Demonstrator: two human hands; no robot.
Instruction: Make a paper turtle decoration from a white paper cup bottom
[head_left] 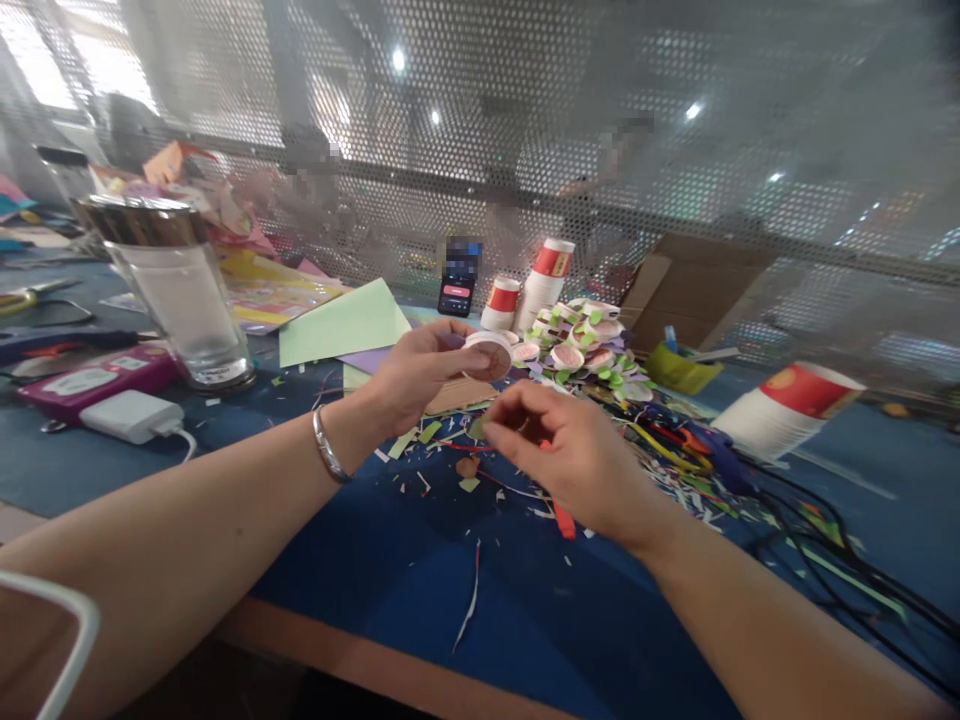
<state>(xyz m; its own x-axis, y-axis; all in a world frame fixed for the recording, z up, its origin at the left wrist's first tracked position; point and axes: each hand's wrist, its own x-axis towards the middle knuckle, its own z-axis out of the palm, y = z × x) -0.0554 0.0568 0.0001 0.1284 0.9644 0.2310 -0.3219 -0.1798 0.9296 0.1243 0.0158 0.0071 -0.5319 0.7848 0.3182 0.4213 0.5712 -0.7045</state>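
Note:
My left hand [424, 372] grips a cut-off paper cup bottom [489, 357], a shallow white disc with a rim, its round face tilted toward me. Just below and to the right, my right hand [566, 445] is closed in a pinch. A small green paper piece [478, 428] shows at its fingertips; the exact contact is hard to see. Beyond the hands lies a pile of similar cup bottoms [568, 357] with green and purple paper bits among them. Paper scraps [469, 485] litter the blue tabletop [360, 590] beneath my hands.
Paper cups [544, 285] and a phone [456, 290] stand at the back. Another cup [791, 410] leans at right near tools with black cables [817, 540]. On the left are a glass tumbler [180, 300], a purple box [97, 385], a white charger [133, 414] and green paper [341, 325].

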